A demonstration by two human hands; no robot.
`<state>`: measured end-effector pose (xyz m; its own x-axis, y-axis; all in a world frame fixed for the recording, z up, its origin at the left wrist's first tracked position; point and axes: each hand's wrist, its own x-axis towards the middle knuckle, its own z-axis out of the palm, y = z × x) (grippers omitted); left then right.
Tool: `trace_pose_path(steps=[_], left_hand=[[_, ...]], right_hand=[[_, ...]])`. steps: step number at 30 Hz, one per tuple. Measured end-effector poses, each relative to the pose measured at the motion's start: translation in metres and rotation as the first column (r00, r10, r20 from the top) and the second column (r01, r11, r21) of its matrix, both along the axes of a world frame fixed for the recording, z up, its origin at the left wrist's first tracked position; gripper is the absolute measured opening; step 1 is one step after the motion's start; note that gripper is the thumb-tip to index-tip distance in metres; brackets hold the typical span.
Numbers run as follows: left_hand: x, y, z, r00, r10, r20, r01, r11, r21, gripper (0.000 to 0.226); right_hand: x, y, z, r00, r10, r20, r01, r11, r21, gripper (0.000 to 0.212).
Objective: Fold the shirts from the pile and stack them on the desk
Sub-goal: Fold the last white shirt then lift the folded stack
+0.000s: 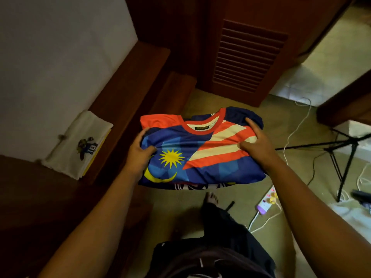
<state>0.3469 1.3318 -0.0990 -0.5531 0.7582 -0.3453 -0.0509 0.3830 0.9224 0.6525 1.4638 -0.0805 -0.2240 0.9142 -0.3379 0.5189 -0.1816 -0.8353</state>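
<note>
Around you: a tripod [339, 157] and loose white cables [297, 125] stand on the floor to your right, a power strip [267, 203] lies near your bare foot [210, 197], and a louvred cabinet [249, 59] is ahead. Your left hand [138, 151] and right hand [257, 145] each grip a side of the folded flag-print shirt [200, 151], thumbs on top, fingers curled under, holding it in the air above the floor. The desk [124, 93] edge runs just left of the shirt; a folded white shirt [80, 145] on a yellow one lies on it, well apart.

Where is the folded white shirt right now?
In the head view, the folded white shirt lies on the wooden desk at left, beside the wall, left of the flag shirt.
</note>
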Motion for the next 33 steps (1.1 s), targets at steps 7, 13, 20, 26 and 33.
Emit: trace_pose_path(steps=[7, 13, 20, 26, 33], left_hand=[[-0.004, 0.057, 0.004, 0.979, 0.205, 0.005, -0.205, 0.979, -0.001, 0.067], [-0.029, 0.084, 0.008, 0.941, 0.338, -0.015, -0.338, 0.941, -0.003, 0.068], [-0.083, 0.096, 0.001, 0.884, 0.462, -0.077, -0.462, 0.887, 0.014, 0.069], [-0.144, 0.110, -0.023, 0.814, 0.572, -0.102, -0.571, 0.820, 0.046, 0.066], [-0.212, 0.117, -0.061, 0.708, 0.683, -0.180, -0.691, 0.723, 0.022, 0.067]], right_hand=[[-0.040, 0.123, 0.010, 0.975, 0.221, -0.021, -0.221, 0.975, -0.003, 0.084], [-0.096, 0.186, 0.016, 0.932, 0.361, 0.000, -0.361, 0.932, 0.006, 0.079], [-0.194, 0.232, 0.009, 0.858, 0.513, -0.016, -0.512, 0.858, 0.037, 0.080], [-0.290, 0.266, -0.018, 0.777, 0.629, -0.029, -0.626, 0.776, 0.073, 0.081], [-0.397, 0.292, -0.050, 0.651, 0.759, -0.019, -0.755, 0.650, 0.086, 0.074]])
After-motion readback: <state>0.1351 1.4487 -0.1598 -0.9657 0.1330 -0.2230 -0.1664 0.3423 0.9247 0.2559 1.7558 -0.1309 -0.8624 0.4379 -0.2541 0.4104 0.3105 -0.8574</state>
